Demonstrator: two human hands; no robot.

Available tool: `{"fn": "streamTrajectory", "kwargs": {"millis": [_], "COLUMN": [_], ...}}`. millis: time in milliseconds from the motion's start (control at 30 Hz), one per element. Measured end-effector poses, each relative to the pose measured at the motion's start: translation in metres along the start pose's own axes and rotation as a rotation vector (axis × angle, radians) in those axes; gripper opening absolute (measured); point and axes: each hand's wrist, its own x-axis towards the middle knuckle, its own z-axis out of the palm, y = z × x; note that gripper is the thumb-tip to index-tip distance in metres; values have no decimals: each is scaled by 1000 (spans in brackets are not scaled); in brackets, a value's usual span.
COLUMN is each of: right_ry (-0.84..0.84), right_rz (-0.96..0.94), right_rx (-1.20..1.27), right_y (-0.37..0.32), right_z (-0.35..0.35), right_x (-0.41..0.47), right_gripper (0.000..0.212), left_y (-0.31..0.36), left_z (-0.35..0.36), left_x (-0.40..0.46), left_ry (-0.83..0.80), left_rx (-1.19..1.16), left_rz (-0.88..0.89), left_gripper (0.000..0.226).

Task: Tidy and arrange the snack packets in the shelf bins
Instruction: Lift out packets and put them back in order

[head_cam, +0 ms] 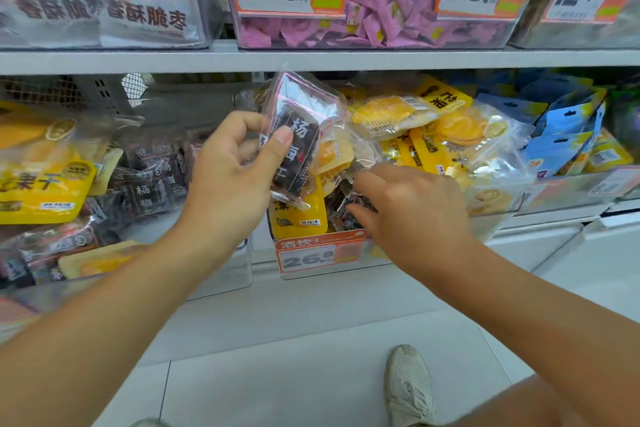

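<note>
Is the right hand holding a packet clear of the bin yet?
No: the right hand only reaches, fingers down among packets in the bin; the left hand holds the dark packet up.

I had just the one head view, a wide-angle looking forward and down from close to the shelf (311,61). It faced the bins (346,253) head-on at arm's reach, with the floor (277,374) and a shoe (410,388) at the bottom edge.

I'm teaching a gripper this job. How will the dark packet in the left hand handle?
The dark packet probably flexes: its clear edges crinkle around the left hand. Likely light, since a pinch holds it. The glossy film may slip.
</note>
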Motion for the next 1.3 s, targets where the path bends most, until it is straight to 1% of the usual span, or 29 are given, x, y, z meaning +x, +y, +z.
{"fn": "streamTrajectory", "kwargs": {"millis": [67,133,200,300,333,367,400,467,500,567,600,667,767,833,900,1000,1133,1233,1300], "right_ry": [-88,-166,-180,-193,-197,-193,-185,-139,-113,-58,-40,-29,19,55,95,125,158,218,245], "right_rz": [-6,37,73,51,46,42,34,-13,-35,-80,-92,-109,-83,-57,-46,-39,-13,62,157], "right_rx": [-107,-190,-224,-247,-237,-240,-252,-305,-314,-291,-261,-192,-50,43,157,333,587,718,830], "right_y": [-3,-3,0,2,3,4,4,2,2,2,3,5,11,13,15,15,17,21,22], "right_z": [3,7,8,16,19,22,24,27,28,28,28,27,26,24,18,3,-14,-27,-42], "right_x": [0,1,1,-1,2,4,7,11,12,13,13,12,9,6,2,-10,-28,-31,-28], "right_gripper": [30,32,35,61,63,61,53,28,21,31,29,11,25,29,27,19,18,14,17], "left_y": [1,1,-1,-1,-2,-2,-3,-4,-5,-8,-10,-15,-18,-18,-18,-17,-16,-16,-16], "left_z": [3,5,6,10,12,13,15,18,20,24,26,29,31,32,32,29,25,26,27], "left_x": [0,2,3,2,1,0,0,-1,-1,-3,-3,-3,-1,1,2,6,12,10,10], "left_ry": [-6,-37,-69,-81,-73,-64,-56,-38,-27,-12,-9,-1,35,57,75,118,149,125,111], "left_rx": [-17,-22,-14,19,38,57,78,116,139,201,229,254,270,288,320,347,345,354,355], "left_rz": [15,25,42,82,100,118,139,185,209,259,277,292,300,305,316,304,258,258,257], "left_gripper": [3,4,2,2,3,3,3,5,7,9,10,10,11,11,12,12,15,15,14]}}
